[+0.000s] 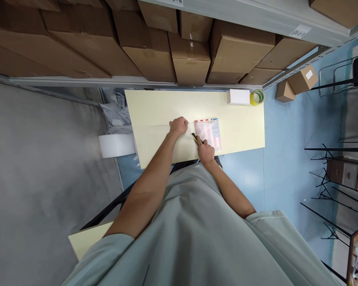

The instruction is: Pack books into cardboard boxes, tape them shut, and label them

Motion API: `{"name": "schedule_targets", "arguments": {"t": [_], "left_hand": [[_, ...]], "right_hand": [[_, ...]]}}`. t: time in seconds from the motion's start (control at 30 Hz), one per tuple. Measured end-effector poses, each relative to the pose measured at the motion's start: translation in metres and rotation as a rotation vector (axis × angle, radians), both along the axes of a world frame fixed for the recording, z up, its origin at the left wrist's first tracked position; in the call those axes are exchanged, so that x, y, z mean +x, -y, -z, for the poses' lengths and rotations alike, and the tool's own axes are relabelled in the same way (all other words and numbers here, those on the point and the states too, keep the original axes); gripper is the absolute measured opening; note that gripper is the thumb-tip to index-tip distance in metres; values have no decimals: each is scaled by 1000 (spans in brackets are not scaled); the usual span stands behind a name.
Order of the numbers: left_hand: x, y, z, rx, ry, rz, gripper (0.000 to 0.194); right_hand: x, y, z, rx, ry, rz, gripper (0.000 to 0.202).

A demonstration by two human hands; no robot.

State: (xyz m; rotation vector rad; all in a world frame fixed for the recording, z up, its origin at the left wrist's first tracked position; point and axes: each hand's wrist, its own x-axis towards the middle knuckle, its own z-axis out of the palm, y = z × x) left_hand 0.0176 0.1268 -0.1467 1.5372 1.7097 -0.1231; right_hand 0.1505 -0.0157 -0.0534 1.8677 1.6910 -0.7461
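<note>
- Head view: a striped packet (209, 133), the landmark here, lies flat on the pale table (167, 105), squarely before the body, where both hands reach it with bent arms.
- Right hand (206, 151), at the packet's near left corner: fingers closed around a black-and-yellow knife (195, 138). The tool points away from the body and to the left, its tip just beside the packet, an angle that seems to suit a low, short-armed grip.
- Left hand (179, 125), left of the packet: fingers clenched, apparently on the edge of a thin sheet (155, 143) spread over the table. Such a fist would keep light material from sliding. The fingertips are hidden.
- Packet surface: its colours look washed out, perhaps through a clear layer; whether the sheet covers it cannot be told.
- White roll (117, 145), well left of the packet, beyond the table's end: probably kept there so that material can be drawn across.
- White box (238, 97) and yellow tape (257, 97), beyond the packet and to its right: side by side near the far edge, presumably within reach yet out of the hands' way.
- Cartons (191, 65), farther beyond the packet: packed closely on a shelf (244, 18), which likely saves floor room.
</note>
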Motion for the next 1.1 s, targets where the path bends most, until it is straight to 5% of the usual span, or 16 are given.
{"name": "schedule_targets", "arguments": {"t": [0.4, 0.87, 1.1], "left_hand": [[-3, -2, -1, -26, 20, -24, 23], [-21, -9, 21, -67, 218, -137, 28], [-20, -6, 8, -118, 291, -240, 24]], "right_hand": [[12, 49, -7, -75, 4, -108, 71], [27, 92, -11, -169, -57, -141, 70], [37, 94, -22, -242, -110, -168, 69]]}}
